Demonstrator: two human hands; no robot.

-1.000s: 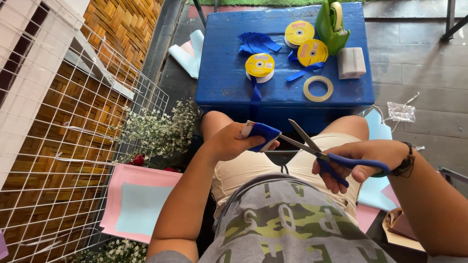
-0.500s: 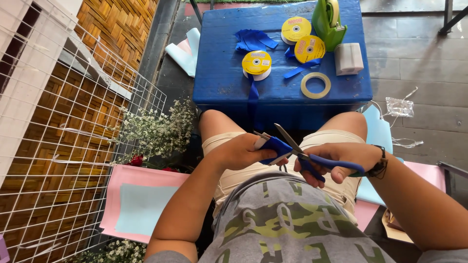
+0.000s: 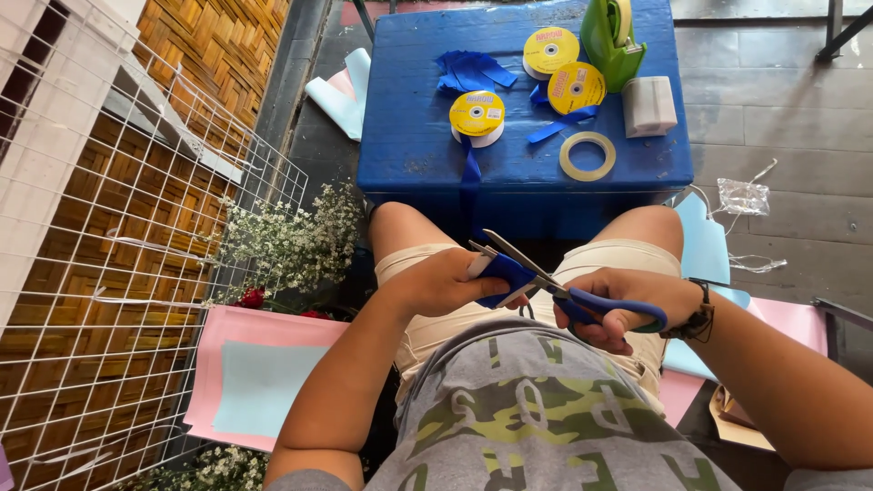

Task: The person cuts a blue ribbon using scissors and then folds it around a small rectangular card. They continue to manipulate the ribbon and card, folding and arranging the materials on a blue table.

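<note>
Scissors (image 3: 564,289) with blue handles lie across the centre of the frame, just above the lap, their grey blades parted in a narrow V that points toward the upper left. The right hand (image 3: 627,305) is curled shut through the handle loops, right of centre. The left hand (image 3: 446,284) is closed around a short piece of blue ribbon (image 3: 505,273), pinching it just at the blades; the strip is glossy, dark blue, with a pale end showing by the thumb. Both hands sit close together over the person's knees.

Directly above them in the frame stands a blue surface (image 3: 427,155), its near edge just beyond the knees. On it rest three yellow-faced ribbon spools (image 3: 477,116), a loose heap of cut blue ribbon pieces (image 3: 473,71), a ring of clear tape (image 3: 587,155), a green tape dispenser (image 3: 611,36) and a small white block (image 3: 649,105). One spool's ribbon tail hangs over the near edge.

A white wire grid (image 3: 109,273) leans along the left side, with small white flowers (image 3: 282,241) beside the left knee. Pink and pale blue paper sheets (image 3: 255,382) lie on the floor at lower left, more at lower right. Open grey floor fills the upper right.
</note>
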